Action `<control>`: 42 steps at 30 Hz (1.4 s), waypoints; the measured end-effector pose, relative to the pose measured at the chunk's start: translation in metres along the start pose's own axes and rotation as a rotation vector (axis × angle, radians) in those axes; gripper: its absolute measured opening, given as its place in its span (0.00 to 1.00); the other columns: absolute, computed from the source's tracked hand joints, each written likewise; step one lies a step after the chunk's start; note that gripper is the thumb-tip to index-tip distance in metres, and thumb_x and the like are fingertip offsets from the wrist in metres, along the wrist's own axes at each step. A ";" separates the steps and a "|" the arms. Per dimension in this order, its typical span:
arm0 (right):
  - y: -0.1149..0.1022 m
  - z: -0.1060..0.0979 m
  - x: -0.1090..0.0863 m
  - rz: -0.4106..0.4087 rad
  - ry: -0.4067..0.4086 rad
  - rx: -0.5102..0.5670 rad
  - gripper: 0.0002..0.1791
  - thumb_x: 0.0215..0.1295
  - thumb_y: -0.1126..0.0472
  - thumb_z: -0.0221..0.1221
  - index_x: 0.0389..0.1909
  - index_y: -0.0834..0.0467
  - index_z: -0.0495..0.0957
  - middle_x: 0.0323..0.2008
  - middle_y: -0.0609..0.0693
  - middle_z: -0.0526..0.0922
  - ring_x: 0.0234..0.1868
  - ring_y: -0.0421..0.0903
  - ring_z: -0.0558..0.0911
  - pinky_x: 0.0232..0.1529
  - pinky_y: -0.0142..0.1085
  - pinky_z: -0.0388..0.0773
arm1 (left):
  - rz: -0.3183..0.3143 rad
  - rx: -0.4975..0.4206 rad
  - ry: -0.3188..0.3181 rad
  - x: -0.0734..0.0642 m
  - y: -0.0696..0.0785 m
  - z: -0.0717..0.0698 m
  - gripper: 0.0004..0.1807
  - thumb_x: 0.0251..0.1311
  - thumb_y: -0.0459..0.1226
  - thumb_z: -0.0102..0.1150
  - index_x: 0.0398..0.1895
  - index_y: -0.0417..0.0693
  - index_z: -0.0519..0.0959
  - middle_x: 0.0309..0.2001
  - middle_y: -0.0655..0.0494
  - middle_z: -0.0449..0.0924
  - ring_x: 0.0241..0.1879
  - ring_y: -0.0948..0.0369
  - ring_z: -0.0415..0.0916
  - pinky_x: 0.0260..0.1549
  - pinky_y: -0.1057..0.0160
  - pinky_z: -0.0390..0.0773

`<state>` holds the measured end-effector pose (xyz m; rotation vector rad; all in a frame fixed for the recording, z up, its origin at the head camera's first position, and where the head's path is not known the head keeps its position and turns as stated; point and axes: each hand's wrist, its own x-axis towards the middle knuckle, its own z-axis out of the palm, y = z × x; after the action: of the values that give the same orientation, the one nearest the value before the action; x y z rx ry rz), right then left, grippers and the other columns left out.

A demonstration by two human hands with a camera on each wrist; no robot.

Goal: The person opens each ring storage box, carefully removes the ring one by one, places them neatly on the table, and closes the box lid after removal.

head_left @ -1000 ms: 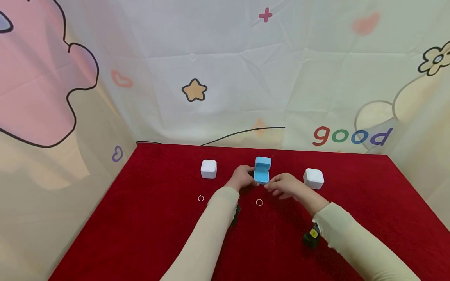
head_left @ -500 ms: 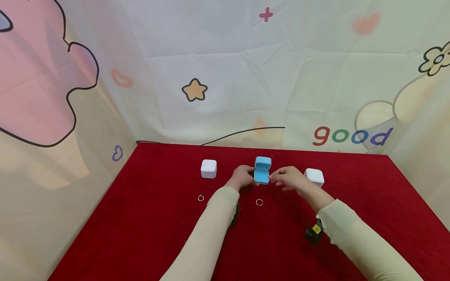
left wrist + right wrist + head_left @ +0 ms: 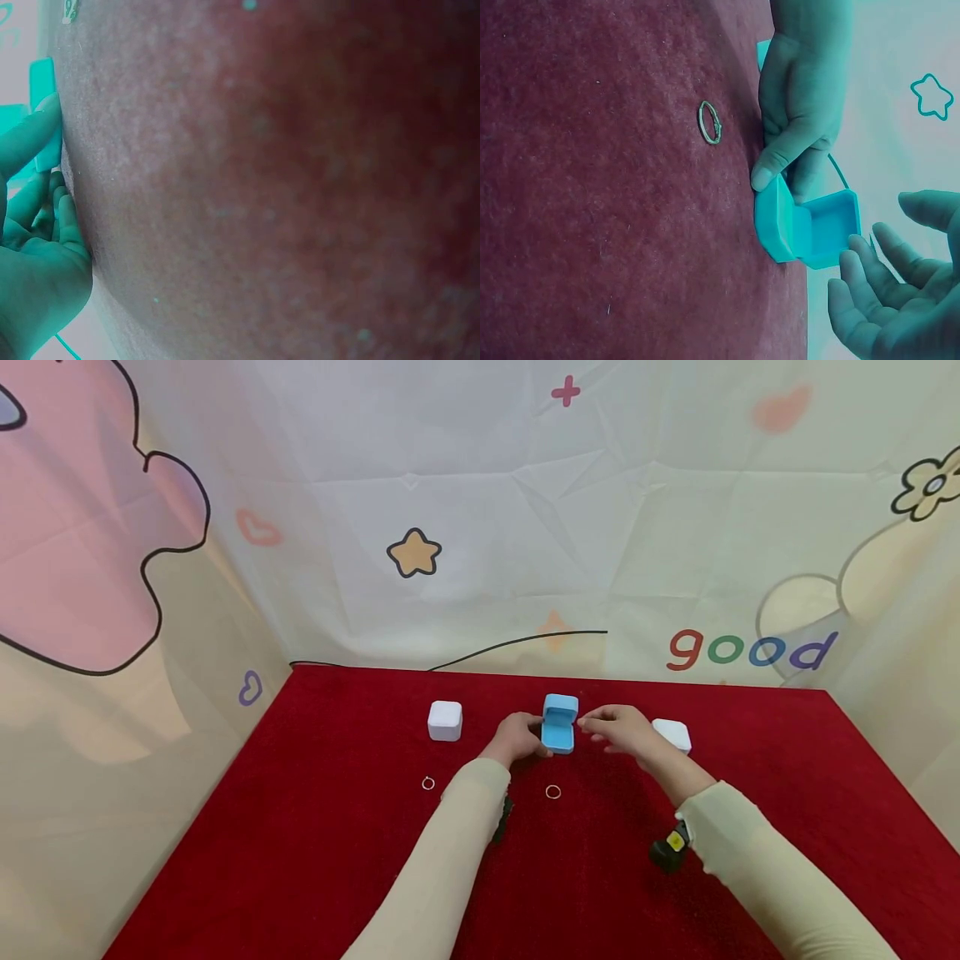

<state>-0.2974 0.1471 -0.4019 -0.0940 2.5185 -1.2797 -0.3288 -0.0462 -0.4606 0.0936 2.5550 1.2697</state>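
An opened light-blue ring box (image 3: 558,737) stands on the red cloth, its lid raised at the back. My left hand (image 3: 519,735) grips the box's base from the left, thumb at the front, as the right wrist view also shows. In the left wrist view, the thumb lies on the box (image 3: 43,79) at the far left. My right hand (image 3: 621,728) is at the box's right, fingertips beside the lid. Its fingers (image 3: 862,285) are apart and loosely bent, holding nothing. Just in front of the box lies a ring (image 3: 553,798).
To the left stands a white box (image 3: 446,722), with a second ring (image 3: 428,789) on the cloth in front of it. Another white box (image 3: 672,735) is partly hidden behind the right wrist. A printed curtain (image 3: 487,568) hangs at the table's back.
My right hand has moved up and slightly right, from the box's front right corner to beside its lid. The left hand and the box have stayed in place.
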 end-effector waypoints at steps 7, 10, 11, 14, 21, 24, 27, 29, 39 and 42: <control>0.004 0.003 0.003 -0.065 0.059 0.055 0.26 0.78 0.52 0.53 0.66 0.66 0.73 0.64 0.67 0.77 0.63 0.62 0.78 0.60 0.45 0.82 | -0.005 0.000 -0.008 0.002 0.000 -0.001 0.34 0.58 0.31 0.71 0.70 0.43 0.74 0.68 0.45 0.76 0.66 0.50 0.72 0.66 0.52 0.78; 0.005 0.004 0.005 -0.077 0.095 0.083 0.25 0.79 0.52 0.52 0.66 0.66 0.73 0.65 0.66 0.76 0.64 0.62 0.77 0.62 0.47 0.81 | -0.004 0.005 -0.012 0.002 0.000 -0.001 0.34 0.58 0.32 0.71 0.70 0.43 0.74 0.68 0.45 0.76 0.67 0.50 0.71 0.66 0.52 0.77; 0.006 0.005 0.006 -0.078 0.104 0.090 0.25 0.79 0.52 0.52 0.66 0.65 0.73 0.65 0.66 0.76 0.64 0.61 0.77 0.63 0.48 0.81 | -0.002 0.003 -0.011 0.001 0.000 -0.001 0.34 0.58 0.31 0.71 0.70 0.43 0.74 0.69 0.45 0.76 0.67 0.50 0.71 0.66 0.52 0.77; 0.006 0.007 0.009 -0.077 0.119 0.104 0.25 0.79 0.53 0.51 0.67 0.65 0.72 0.66 0.66 0.75 0.65 0.61 0.76 0.65 0.50 0.79 | 0.004 -0.002 -0.009 0.001 0.000 -0.001 0.34 0.58 0.31 0.71 0.70 0.42 0.74 0.69 0.45 0.76 0.68 0.49 0.71 0.67 0.52 0.76; 0.008 0.008 0.012 -0.071 0.121 0.123 0.26 0.78 0.53 0.52 0.69 0.65 0.69 0.69 0.66 0.72 0.68 0.62 0.73 0.69 0.54 0.76 | 0.002 0.001 -0.014 0.002 -0.001 -0.001 0.34 0.58 0.31 0.71 0.70 0.43 0.74 0.69 0.45 0.76 0.68 0.49 0.71 0.67 0.52 0.76; 0.009 0.008 0.014 -0.068 0.120 0.135 0.28 0.78 0.53 0.52 0.70 0.66 0.68 0.70 0.66 0.71 0.69 0.62 0.72 0.70 0.54 0.75 | 0.002 0.001 -0.015 0.003 -0.001 0.000 0.34 0.58 0.31 0.72 0.70 0.43 0.74 0.69 0.45 0.76 0.68 0.49 0.71 0.67 0.51 0.76; 0.010 0.008 0.017 -0.065 0.122 0.147 0.28 0.79 0.53 0.51 0.70 0.66 0.68 0.70 0.67 0.70 0.70 0.62 0.72 0.70 0.53 0.74 | 0.000 -0.005 -0.017 0.003 -0.001 0.000 0.34 0.59 0.31 0.71 0.70 0.43 0.74 0.69 0.45 0.76 0.68 0.49 0.71 0.68 0.51 0.76; 0.011 0.008 0.019 -0.063 0.123 0.152 0.28 0.79 0.53 0.51 0.70 0.67 0.67 0.70 0.67 0.70 0.70 0.62 0.71 0.70 0.53 0.74 | -0.001 -0.009 -0.016 0.003 -0.001 0.000 0.34 0.59 0.31 0.71 0.70 0.42 0.74 0.69 0.45 0.76 0.68 0.49 0.71 0.67 0.51 0.76; 0.013 0.010 0.030 -0.037 0.103 0.172 0.30 0.80 0.51 0.49 0.71 0.68 0.65 0.71 0.67 0.68 0.71 0.63 0.71 0.72 0.52 0.73 | -0.001 0.004 -0.017 0.002 -0.001 -0.001 0.35 0.59 0.31 0.71 0.71 0.42 0.73 0.69 0.45 0.75 0.69 0.49 0.70 0.68 0.51 0.76; 0.013 0.011 0.033 -0.024 0.096 0.185 0.31 0.80 0.50 0.50 0.72 0.68 0.65 0.72 0.67 0.67 0.71 0.64 0.71 0.73 0.51 0.72 | -0.002 0.014 -0.014 0.001 0.000 -0.001 0.35 0.58 0.31 0.71 0.71 0.43 0.74 0.69 0.46 0.76 0.68 0.50 0.71 0.67 0.52 0.76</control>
<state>-0.3238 0.1398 -0.4267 -0.0217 2.4698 -1.5541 -0.3306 -0.0470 -0.4600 0.1026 2.5521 1.2467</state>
